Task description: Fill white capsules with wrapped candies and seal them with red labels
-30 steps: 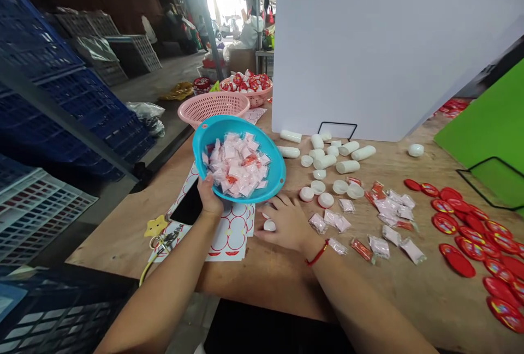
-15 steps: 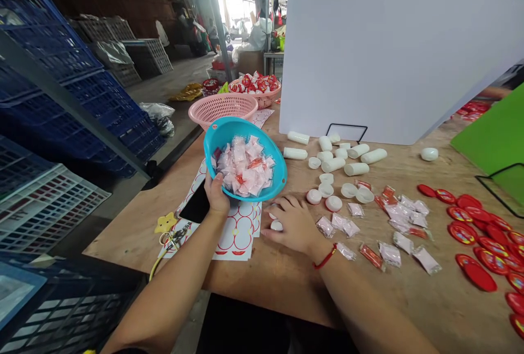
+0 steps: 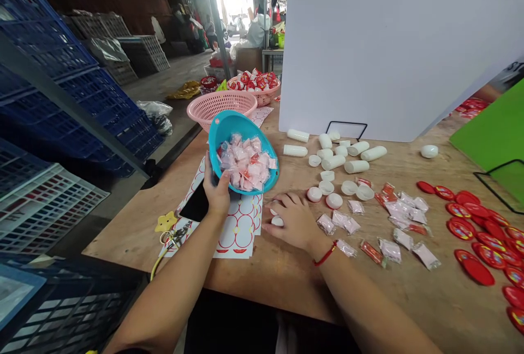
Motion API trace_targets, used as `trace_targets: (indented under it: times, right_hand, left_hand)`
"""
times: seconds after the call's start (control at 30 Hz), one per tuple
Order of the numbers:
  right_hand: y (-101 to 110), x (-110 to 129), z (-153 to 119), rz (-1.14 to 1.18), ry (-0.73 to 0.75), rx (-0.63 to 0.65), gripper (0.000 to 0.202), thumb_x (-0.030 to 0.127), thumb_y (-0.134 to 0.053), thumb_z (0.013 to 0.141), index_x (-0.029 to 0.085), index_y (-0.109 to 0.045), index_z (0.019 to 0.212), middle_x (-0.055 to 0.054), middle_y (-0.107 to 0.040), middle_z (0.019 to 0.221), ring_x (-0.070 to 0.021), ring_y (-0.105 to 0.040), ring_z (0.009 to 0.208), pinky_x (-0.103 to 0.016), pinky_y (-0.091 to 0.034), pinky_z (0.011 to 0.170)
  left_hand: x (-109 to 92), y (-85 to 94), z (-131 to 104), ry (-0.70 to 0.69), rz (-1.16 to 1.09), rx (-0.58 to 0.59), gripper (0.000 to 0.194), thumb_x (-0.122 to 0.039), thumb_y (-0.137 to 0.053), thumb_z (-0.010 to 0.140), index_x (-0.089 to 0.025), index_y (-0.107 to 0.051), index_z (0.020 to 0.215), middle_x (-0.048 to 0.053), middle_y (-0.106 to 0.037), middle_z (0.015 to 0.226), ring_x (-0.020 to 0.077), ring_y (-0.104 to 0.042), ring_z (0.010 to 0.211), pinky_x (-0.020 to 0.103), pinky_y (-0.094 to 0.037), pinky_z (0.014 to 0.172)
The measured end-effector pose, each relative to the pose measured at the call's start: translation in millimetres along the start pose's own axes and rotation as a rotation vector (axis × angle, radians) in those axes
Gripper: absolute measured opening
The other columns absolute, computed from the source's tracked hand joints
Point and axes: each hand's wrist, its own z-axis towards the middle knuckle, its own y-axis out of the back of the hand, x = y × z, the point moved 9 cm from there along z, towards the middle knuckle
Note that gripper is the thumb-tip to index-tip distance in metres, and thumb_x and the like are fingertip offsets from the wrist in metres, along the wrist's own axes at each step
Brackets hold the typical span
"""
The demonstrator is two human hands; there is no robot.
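My left hand (image 3: 218,193) grips the near left rim of a tilted blue bowl (image 3: 268,179), held above the sticker sheets. Inside the bowl lie many small pink packets (image 3: 245,166) and a few red ones. To the right of the bowl, my right hand (image 3: 292,220) is closed over small white caps (image 3: 277,221) on the table; its fingertips curl down over them, and part of the caps is hidden. Close to that hand are two white-and-red round shells (image 3: 314,195), open white cups (image 3: 349,189) and loose pink packets (image 3: 326,224).
White capsules (image 3: 333,162) lie before a large white board (image 3: 385,48). Red discs (image 3: 478,271) spread at the right by a green board (image 3: 495,141). Sticker sheets (image 3: 237,234), a black phone (image 3: 196,204) and pink baskets (image 3: 223,104) are at left.
The blue bowl has tilted further toward the right, and its packets have shifted with it. My left hand's grip has turned slightly. My right hand has hardly moved.
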Motion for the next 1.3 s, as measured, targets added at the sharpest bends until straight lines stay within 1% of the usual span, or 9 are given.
trace_targets:
  times: [0.07,0.13,0.37,0.5,0.7,0.83,1.0,1.17,1.3]
  right_hand:
    - [-0.5,-0.7,0.1,0.002,-0.004,-0.003,0.043,0.061,-0.060,0.091,0.029,-0.066,0.120,-0.007,-0.062,0.128,-0.0292,-0.047,0.122,-0.045,-0.035,0.097]
    - [-0.9,-1.2,0.0,0.004,-0.006,-0.005,0.043,0.061,-0.061,0.091,0.030,-0.066,0.120,-0.006,-0.062,0.129,-0.0292,-0.047,0.122,-0.045,-0.035,0.097]
    - [-2.0,-0.7,-0.3,0.006,-0.008,-0.005,0.043,0.059,-0.064,0.090,0.031,-0.065,0.123,-0.006,-0.062,0.131,-0.0294,-0.046,0.123,-0.045,-0.035,0.098]
    - [-1.8,-1.0,-0.1,0.006,-0.010,-0.002,0.044,0.060,-0.063,0.090,0.030,-0.066,0.123,-0.006,-0.062,0.131,-0.0290,-0.046,0.123,-0.044,-0.035,0.100]
    - [-0.6,-1.2,0.2,0.020,-0.008,-0.008,0.047,0.065,-0.059,0.091,0.030,-0.066,0.121,-0.006,-0.062,0.131,-0.0289,-0.048,0.123,-0.044,-0.036,0.102]
    - [1.7,-0.2,0.0,0.026,-0.025,-0.034,0.043,0.059,-0.063,0.091,0.031,-0.066,0.123,-0.006,-0.062,0.131,-0.0293,-0.048,0.124,-0.045,-0.037,0.102]
    - [2.5,0.4,0.1,0.037,-0.043,-0.045,0.040,0.056,-0.065,0.090,0.030,-0.067,0.120,-0.007,-0.063,0.132,-0.0303,-0.050,0.122,-0.045,-0.038,0.100]
    - [2.3,1.1,-0.1,0.048,-0.035,-0.053,0.039,0.054,-0.065,0.090,0.032,-0.067,0.122,-0.007,-0.063,0.132,-0.0310,-0.050,0.123,-0.046,-0.040,0.100]
    - [3.1,2.4,0.7,0.036,-0.036,-0.045,0.038,0.054,-0.064,0.091,0.033,-0.067,0.123,-0.006,-0.064,0.131,-0.0310,-0.052,0.121,-0.047,-0.041,0.098]
  left_hand:
    - [-10.4,-2.3,-0.3,-0.110,0.080,0.019,0.079,-0.044,-0.081,0.077,-0.025,-0.052,0.147,0.007,-0.048,0.157,0.0296,-0.034,0.152,0.038,-0.024,0.126]
    - [-14.4,-4.0,-0.8,-0.155,0.124,0.033,0.076,-0.043,-0.079,0.079,-0.025,-0.052,0.148,0.007,-0.050,0.156,0.0294,-0.037,0.150,0.038,-0.025,0.126]
    - [-10.5,-2.7,-0.4,-0.108,0.082,0.012,0.083,-0.043,-0.082,0.076,-0.026,-0.049,0.150,0.008,-0.045,0.159,0.0303,-0.037,0.150,0.040,-0.025,0.126]
    - [-8.5,-0.4,0.3,-0.105,0.079,-0.009,0.081,-0.042,-0.081,0.078,-0.024,-0.049,0.150,0.009,-0.044,0.159,0.0301,-0.036,0.150,0.039,-0.024,0.126]
    - [-3.7,4.3,0.8,-0.089,0.066,-0.041,0.078,-0.040,-0.079,0.080,-0.028,-0.048,0.150,0.006,-0.043,0.161,0.0280,-0.036,0.151,0.040,-0.024,0.126]
    - [-3.2,1.1,-1.0,-0.063,0.046,-0.012,0.078,-0.040,-0.079,0.080,-0.032,-0.048,0.150,0.003,-0.048,0.157,0.0270,-0.038,0.150,0.040,-0.023,0.127]
    - [-3.8,-7.0,-5.7,-0.027,0.058,0.035,0.088,-0.031,-0.086,0.073,-0.032,-0.046,0.152,0.003,-0.045,0.159,0.0288,-0.039,0.149,0.040,-0.028,0.125]
    - [-3.0,-13.5,-6.5,-0.055,0.142,0.089,0.096,-0.033,-0.084,0.075,-0.032,-0.035,0.157,0.006,-0.043,0.161,0.0285,-0.042,0.147,0.041,-0.032,0.124]
    - [3.6,-14.8,-6.5,-0.016,0.134,0.117,0.104,-0.036,-0.085,0.073,-0.029,-0.027,0.160,0.009,-0.043,0.160,0.0287,-0.047,0.143,0.041,-0.039,0.119]
